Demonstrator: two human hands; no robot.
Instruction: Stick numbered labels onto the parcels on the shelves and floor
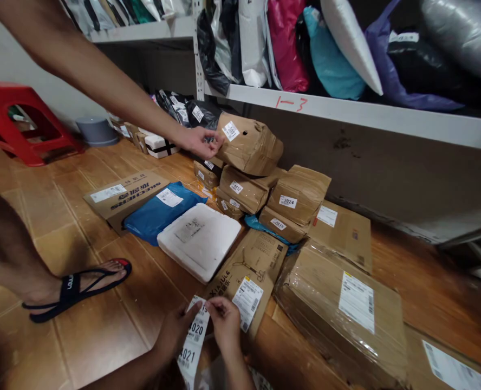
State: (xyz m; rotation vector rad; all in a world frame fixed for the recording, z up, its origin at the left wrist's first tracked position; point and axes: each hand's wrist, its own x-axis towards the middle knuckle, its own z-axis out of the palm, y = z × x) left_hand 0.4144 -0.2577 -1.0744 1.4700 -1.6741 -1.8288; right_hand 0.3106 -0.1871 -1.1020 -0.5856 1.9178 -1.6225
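At the bottom of the head view, my left hand (172,327) grips a strip of white number labels (192,346), with 4020 and 4021 readable on it. My right hand (227,322) pinches the strip's upper end, its fingertips close to the left thumb. Just beyond my hands lies a flat XIAJULE carton (260,252) bearing a shipping label. A white foam box (200,238) sits to its left, and a blue plastic parcel (163,208) beside that. The lower part of the strip runs out of view.
A co-worker's hand (203,143) touches a brown box (252,143) on stacked parcels; their sandalled foot (82,287) stands at left. Large taped cartons (325,309) lie at right. Behind is a shelf (346,116) of bagged parcels. A red stool (25,124) stands far left.
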